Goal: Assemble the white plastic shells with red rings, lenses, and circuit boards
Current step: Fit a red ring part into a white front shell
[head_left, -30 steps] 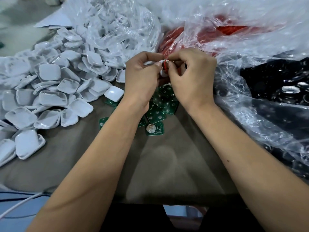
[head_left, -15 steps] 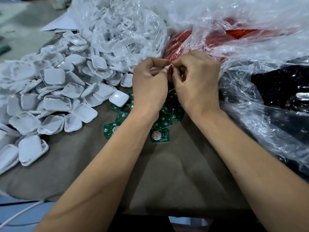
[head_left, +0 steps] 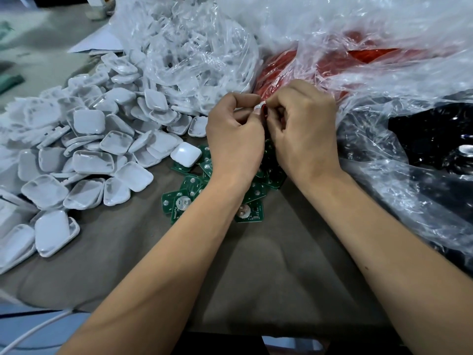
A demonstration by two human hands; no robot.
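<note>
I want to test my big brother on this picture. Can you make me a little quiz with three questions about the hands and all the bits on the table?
1. True or false: the green circuit boards lie under the hands, on the brown cloth.
2. Where is the loose pile of white shells? A) left of the hands B) right of the hands C) inside the black bag
3. Fill in: the left hand and right hand pinch a small white part with a ____ ring.

Key
1. True.
2. A.
3. Red; it shows only as a thin edge between the fingers.
</note>
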